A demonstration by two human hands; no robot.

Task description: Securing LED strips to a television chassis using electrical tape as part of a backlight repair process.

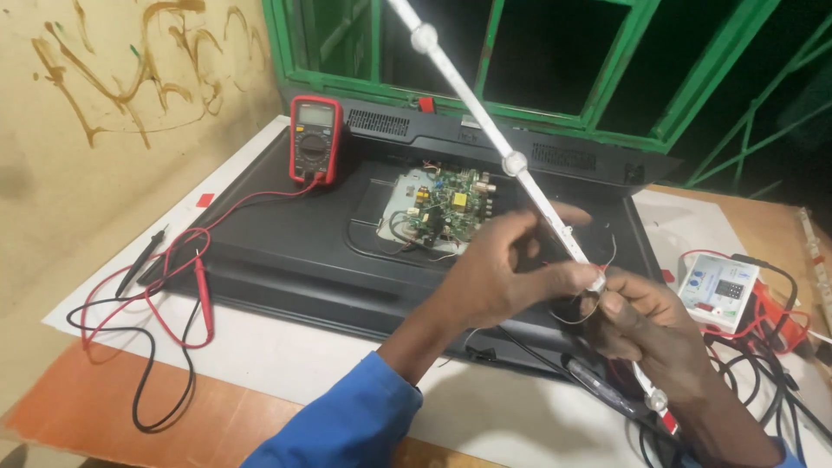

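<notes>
both hands pinch the white light strip

Multimeter: red, standing on the black television back, far left.
Test leads: 1 red, 1 black, trailing over the table.
Circuit board: exposed, centre.
White tester: right, among cables.
Window frame: green.

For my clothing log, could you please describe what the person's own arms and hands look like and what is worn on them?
Both hands, left and right, are bare: no gloves, rings or watch show. The left arm wears a bright blue sleeve, pushed up short of the wrist. At the right wrist only a sliver of blue cuff shows at the picture's edge.
</notes>
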